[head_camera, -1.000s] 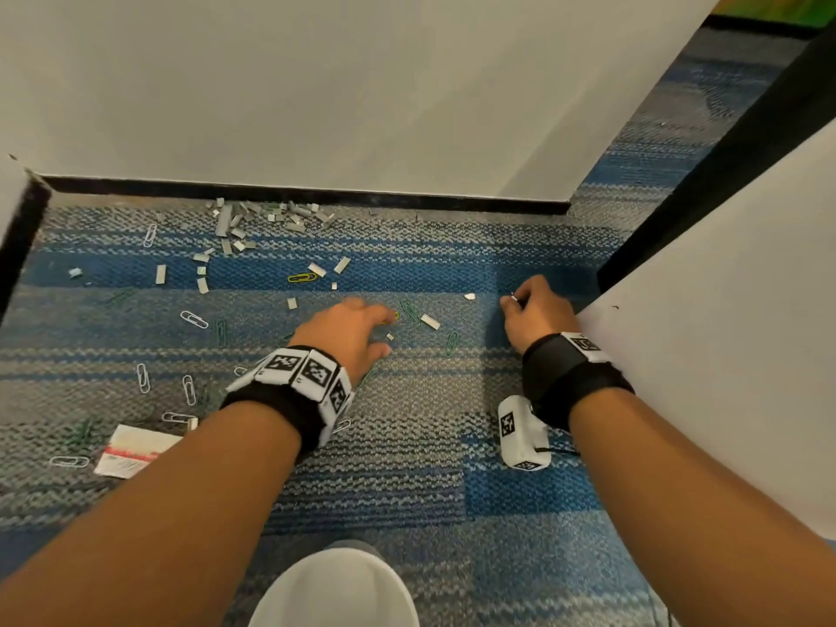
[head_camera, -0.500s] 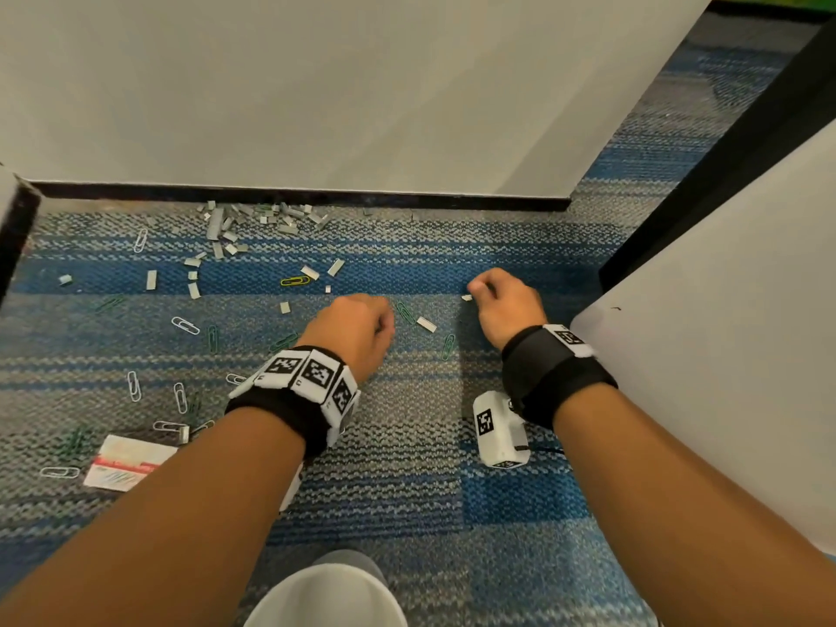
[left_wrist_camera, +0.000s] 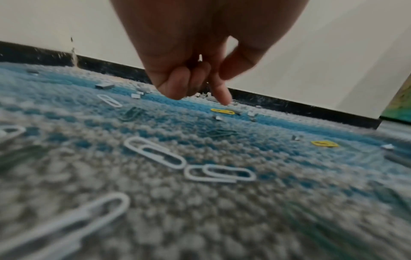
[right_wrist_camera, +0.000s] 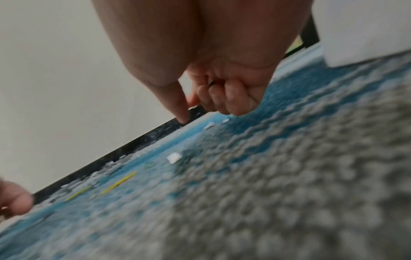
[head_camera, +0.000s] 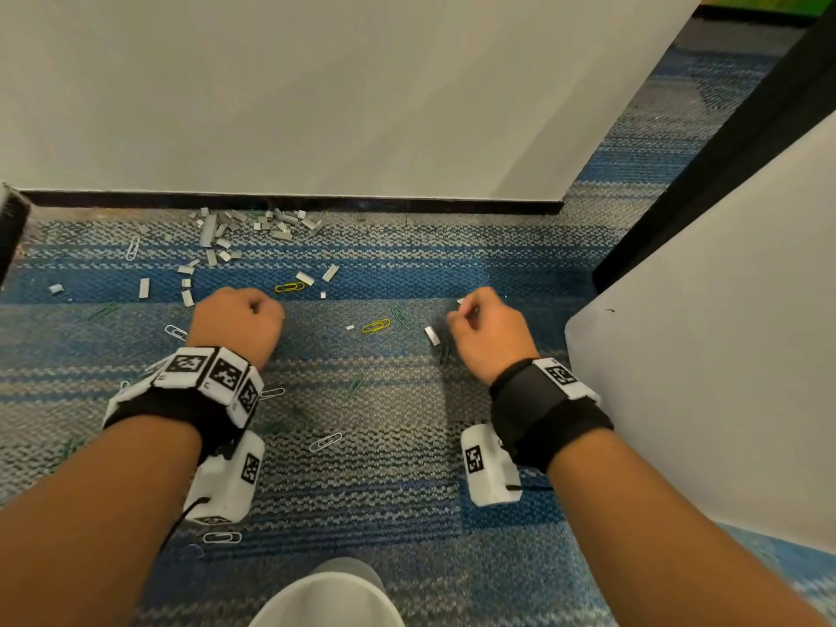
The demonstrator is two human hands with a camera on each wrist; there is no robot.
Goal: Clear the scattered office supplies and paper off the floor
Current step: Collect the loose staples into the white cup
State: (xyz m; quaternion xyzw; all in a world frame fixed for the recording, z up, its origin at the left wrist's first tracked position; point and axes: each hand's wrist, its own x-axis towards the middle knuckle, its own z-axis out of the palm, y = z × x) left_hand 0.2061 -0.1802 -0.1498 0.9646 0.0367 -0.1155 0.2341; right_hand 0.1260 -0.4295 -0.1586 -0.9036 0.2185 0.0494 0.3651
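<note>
1. The left hand [head_camera: 235,321] hovered low over the carpet [head_camera: 407,468] with three fingers curled into the palm, the forefinger pointing down and the thumb held apart. Whether the curled fingers enclosed anything could not be determined.
2. The right hand [head_camera: 486,330] was curled in the same way, forefinger extended toward the floor. The right wrist view showed a dark, thin loop [right_wrist_camera: 212,84] tucked between the curled fingers, probably a paper clip; this was a judgement.
3. The supplies lay scattered: a cluster of staple strips [head_camera: 244,228] against the black skirting [head_camera: 316,203], a yellow clip [head_camera: 289,287] just beside the left hand, a second yellow clip [head_camera: 376,326] between the hands, a staple strip [head_camera: 432,335] near the right hand, and white clips [left_wrist_camera: 155,152] nearer the person.
4. Risks from this point:
   - Items stored in a curled palm could have slipped out when the forefinger and thumb opened for the next pick.
   - Thin clips lay flat in the carpet pile; a shallow pinch could have skated over them.
   - Staple strips could have broken into smaller pieces under a hard pinch.
   - Green clips [head_camera: 355,384] matched the carpet and could have been overlooked.
</note>
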